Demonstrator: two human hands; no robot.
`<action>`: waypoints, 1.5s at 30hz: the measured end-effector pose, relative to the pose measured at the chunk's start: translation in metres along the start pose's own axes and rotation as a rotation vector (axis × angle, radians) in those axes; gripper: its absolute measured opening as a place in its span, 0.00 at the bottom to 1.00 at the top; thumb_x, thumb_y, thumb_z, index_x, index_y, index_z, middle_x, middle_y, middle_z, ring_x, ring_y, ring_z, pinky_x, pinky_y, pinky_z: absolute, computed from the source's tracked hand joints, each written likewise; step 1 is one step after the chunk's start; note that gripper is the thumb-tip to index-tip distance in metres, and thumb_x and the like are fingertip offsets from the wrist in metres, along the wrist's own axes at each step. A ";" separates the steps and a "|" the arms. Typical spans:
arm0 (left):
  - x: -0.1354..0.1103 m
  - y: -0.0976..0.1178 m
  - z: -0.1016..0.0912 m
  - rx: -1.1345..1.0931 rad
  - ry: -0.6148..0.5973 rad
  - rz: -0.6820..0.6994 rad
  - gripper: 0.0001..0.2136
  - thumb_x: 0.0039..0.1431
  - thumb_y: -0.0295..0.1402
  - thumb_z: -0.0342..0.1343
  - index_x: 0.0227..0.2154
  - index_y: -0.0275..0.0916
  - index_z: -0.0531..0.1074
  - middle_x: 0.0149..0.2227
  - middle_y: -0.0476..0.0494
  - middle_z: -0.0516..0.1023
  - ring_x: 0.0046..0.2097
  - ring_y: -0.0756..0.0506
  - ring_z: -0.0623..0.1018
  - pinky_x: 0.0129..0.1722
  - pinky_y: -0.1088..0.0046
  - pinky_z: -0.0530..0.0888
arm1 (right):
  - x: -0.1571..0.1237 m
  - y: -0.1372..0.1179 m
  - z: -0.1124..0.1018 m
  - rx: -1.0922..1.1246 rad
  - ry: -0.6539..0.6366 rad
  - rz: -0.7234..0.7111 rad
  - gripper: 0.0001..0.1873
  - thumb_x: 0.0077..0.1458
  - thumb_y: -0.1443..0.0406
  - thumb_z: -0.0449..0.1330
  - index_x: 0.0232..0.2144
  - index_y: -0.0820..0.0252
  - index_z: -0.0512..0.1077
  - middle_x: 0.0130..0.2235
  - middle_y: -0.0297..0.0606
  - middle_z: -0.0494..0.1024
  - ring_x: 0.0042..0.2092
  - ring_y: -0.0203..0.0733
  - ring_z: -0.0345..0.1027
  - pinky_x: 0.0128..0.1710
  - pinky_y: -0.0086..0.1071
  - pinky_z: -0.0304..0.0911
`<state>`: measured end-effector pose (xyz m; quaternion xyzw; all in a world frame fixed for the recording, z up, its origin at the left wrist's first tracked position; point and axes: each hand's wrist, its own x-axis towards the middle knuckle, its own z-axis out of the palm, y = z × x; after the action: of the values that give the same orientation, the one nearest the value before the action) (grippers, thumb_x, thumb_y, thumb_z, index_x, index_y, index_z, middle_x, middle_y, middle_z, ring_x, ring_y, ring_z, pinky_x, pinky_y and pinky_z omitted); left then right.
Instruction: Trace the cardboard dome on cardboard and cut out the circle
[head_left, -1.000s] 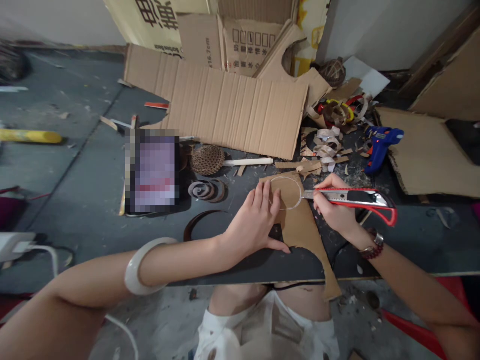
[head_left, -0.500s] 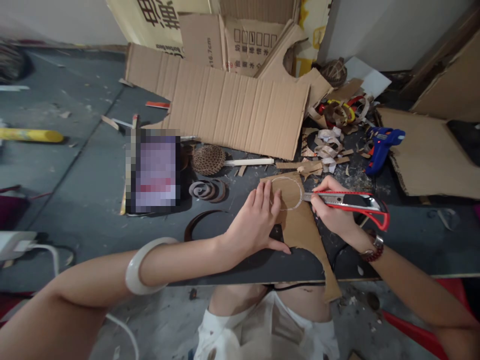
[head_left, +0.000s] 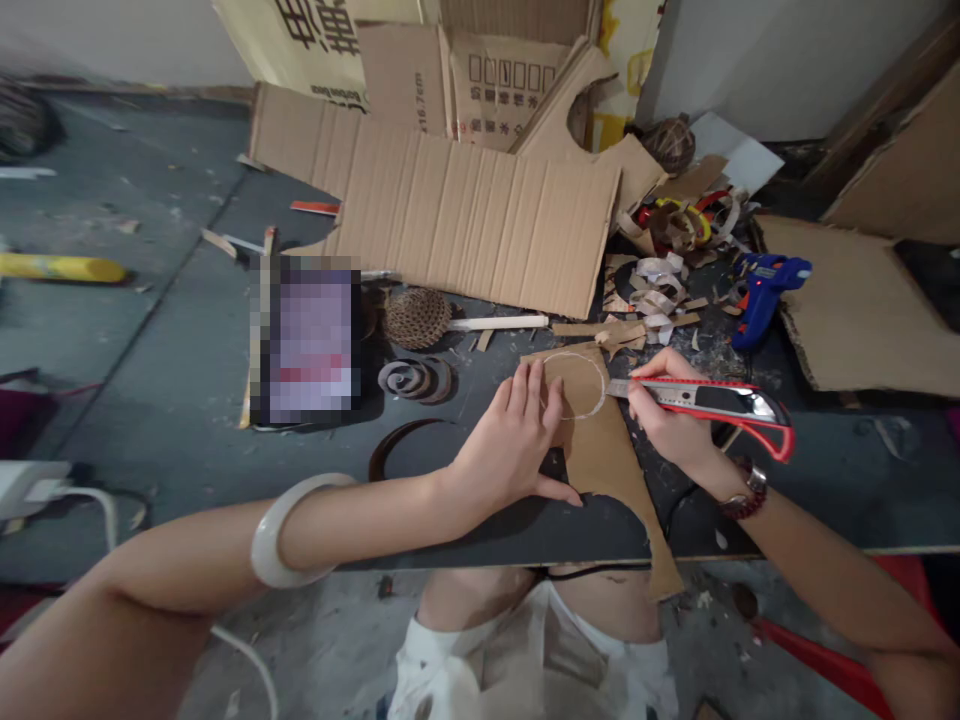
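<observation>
A piece of brown cardboard (head_left: 600, 450) with a white circle drawn on it lies at the table's front edge, its lower strip hanging past the edge. My left hand (head_left: 517, 430) rests on it with fingers stretched flat, covering the circle's left side. My right hand (head_left: 671, 420) is closed around a red and silver utility knife (head_left: 712, 398). The knife's blade points left, its tip by the right side of the drawn circle; whether it cuts into the cardboard I cannot tell.
Behind lie a large corrugated cardboard sheet (head_left: 472, 210), a cardboard ball on a white stick (head_left: 499, 323) and a coiled strip (head_left: 412, 380). A blurred-out screen (head_left: 311, 345) stands left. On the right are cardboard scraps (head_left: 656, 290) and a blue glue gun (head_left: 765, 295).
My right hand and the utility knife have shifted slightly to the right. My left hand and the cardboard have stayed in place.
</observation>
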<state>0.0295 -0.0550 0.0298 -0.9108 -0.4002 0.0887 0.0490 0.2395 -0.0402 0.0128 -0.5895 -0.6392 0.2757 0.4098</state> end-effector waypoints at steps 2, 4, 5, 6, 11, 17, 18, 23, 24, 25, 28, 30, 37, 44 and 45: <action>0.000 0.000 0.000 0.005 0.003 -0.001 0.61 0.41 0.71 0.43 0.62 0.15 0.55 0.62 0.06 0.53 0.64 0.21 0.59 0.59 0.52 0.63 | -0.001 0.000 0.000 -0.012 -0.002 0.007 0.06 0.54 0.64 0.58 0.28 0.55 0.62 0.22 0.27 0.68 0.22 0.34 0.64 0.24 0.29 0.58; 0.000 0.000 0.001 0.012 0.010 -0.001 0.61 0.41 0.71 0.43 0.62 0.15 0.55 0.62 0.06 0.53 0.64 0.21 0.59 0.59 0.52 0.63 | -0.001 0.000 -0.001 -0.016 -0.008 0.012 0.06 0.54 0.64 0.58 0.29 0.54 0.63 0.22 0.27 0.68 0.22 0.34 0.64 0.24 0.29 0.58; 0.000 0.000 0.001 0.015 0.013 0.000 0.61 0.41 0.71 0.43 0.62 0.15 0.55 0.62 0.06 0.53 0.64 0.21 0.59 0.59 0.52 0.63 | -0.001 0.000 -0.001 -0.023 -0.010 0.014 0.06 0.54 0.64 0.58 0.29 0.54 0.62 0.22 0.27 0.68 0.22 0.35 0.64 0.25 0.30 0.58; 0.000 0.000 0.001 0.016 0.015 0.000 0.61 0.41 0.71 0.42 0.62 0.15 0.55 0.62 0.06 0.53 0.64 0.21 0.59 0.59 0.52 0.63 | -0.001 -0.001 -0.001 -0.032 -0.017 0.015 0.06 0.55 0.64 0.57 0.29 0.54 0.62 0.22 0.27 0.68 0.23 0.35 0.64 0.25 0.30 0.58; 0.001 -0.001 0.002 0.009 0.003 -0.002 0.62 0.40 0.72 0.42 0.63 0.15 0.54 0.63 0.06 0.52 0.65 0.21 0.58 0.59 0.52 0.63 | 0.000 -0.009 -0.002 -0.102 -0.070 -0.002 0.06 0.54 0.66 0.57 0.28 0.54 0.62 0.22 0.27 0.66 0.22 0.34 0.61 0.25 0.30 0.56; 0.001 -0.001 0.001 0.017 -0.013 -0.002 0.62 0.40 0.72 0.42 0.63 0.15 0.54 0.63 0.07 0.52 0.65 0.21 0.59 0.58 0.52 0.64 | -0.002 -0.010 -0.003 -0.115 -0.017 -0.003 0.06 0.53 0.66 0.58 0.27 0.55 0.63 0.21 0.27 0.67 0.21 0.34 0.62 0.23 0.30 0.55; 0.000 -0.001 0.001 0.020 -0.012 -0.001 0.62 0.40 0.72 0.42 0.63 0.15 0.54 0.63 0.07 0.52 0.65 0.21 0.59 0.58 0.52 0.64 | -0.003 -0.008 -0.003 -0.097 -0.001 0.001 0.05 0.53 0.65 0.58 0.28 0.55 0.63 0.21 0.27 0.68 0.21 0.34 0.62 0.23 0.30 0.56; 0.001 -0.001 0.001 0.013 -0.004 0.002 0.62 0.40 0.72 0.42 0.62 0.15 0.54 0.62 0.06 0.53 0.64 0.21 0.59 0.58 0.52 0.64 | -0.003 0.000 -0.003 -0.036 0.012 0.021 0.05 0.55 0.64 0.58 0.29 0.54 0.63 0.21 0.27 0.69 0.22 0.36 0.64 0.24 0.30 0.58; 0.001 -0.001 0.001 0.012 -0.006 0.002 0.62 0.40 0.72 0.42 0.62 0.15 0.54 0.62 0.06 0.53 0.64 0.21 0.59 0.58 0.52 0.64 | -0.003 0.000 -0.002 -0.036 0.003 0.024 0.05 0.55 0.64 0.58 0.29 0.54 0.63 0.22 0.27 0.69 0.22 0.35 0.64 0.24 0.30 0.58; 0.002 -0.001 0.001 0.011 -0.006 0.002 0.61 0.41 0.72 0.42 0.62 0.15 0.54 0.62 0.06 0.53 0.64 0.21 0.59 0.58 0.52 0.64 | -0.003 0.001 -0.002 -0.036 0.000 0.025 0.05 0.55 0.64 0.58 0.29 0.54 0.63 0.22 0.27 0.69 0.22 0.35 0.65 0.24 0.30 0.58; 0.002 -0.001 0.001 0.009 -0.002 0.002 0.61 0.41 0.72 0.42 0.62 0.15 0.54 0.63 0.06 0.52 0.64 0.21 0.59 0.59 0.52 0.63 | -0.003 0.000 -0.002 -0.040 0.017 0.016 0.05 0.54 0.64 0.58 0.29 0.55 0.63 0.22 0.28 0.70 0.22 0.35 0.65 0.24 0.30 0.59; 0.001 -0.001 0.001 0.006 -0.002 0.001 0.61 0.41 0.72 0.42 0.62 0.15 0.54 0.62 0.06 0.52 0.65 0.21 0.59 0.59 0.52 0.63 | -0.002 -0.001 -0.002 -0.051 0.009 0.013 0.05 0.53 0.65 0.58 0.29 0.55 0.64 0.22 0.28 0.70 0.22 0.35 0.65 0.24 0.30 0.59; 0.001 -0.001 0.002 0.018 0.011 -0.003 0.61 0.40 0.72 0.42 0.62 0.16 0.55 0.62 0.07 0.53 0.64 0.21 0.59 0.58 0.52 0.64 | -0.002 -0.014 -0.003 -0.117 -0.056 0.000 0.05 0.52 0.66 0.57 0.27 0.56 0.63 0.20 0.26 0.65 0.20 0.32 0.60 0.23 0.28 0.55; 0.001 0.000 0.002 0.002 0.003 -0.008 0.62 0.39 0.72 0.44 0.63 0.15 0.54 0.63 0.07 0.52 0.65 0.21 0.59 0.58 0.52 0.64 | -0.003 -0.014 -0.003 -0.104 -0.034 0.013 0.06 0.53 0.64 0.58 0.28 0.55 0.63 0.22 0.27 0.68 0.21 0.33 0.62 0.23 0.29 0.56; 0.001 0.000 0.001 -0.002 0.000 -0.008 0.62 0.40 0.72 0.44 0.63 0.15 0.54 0.63 0.07 0.52 0.65 0.21 0.59 0.58 0.52 0.64 | -0.004 -0.012 -0.003 -0.101 -0.033 0.017 0.06 0.53 0.64 0.58 0.28 0.55 0.63 0.22 0.27 0.68 0.21 0.34 0.62 0.23 0.30 0.56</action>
<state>0.0300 -0.0542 0.0285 -0.9092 -0.4040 0.0879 0.0485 0.2354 -0.0461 0.0239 -0.6103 -0.6539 0.2561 0.3666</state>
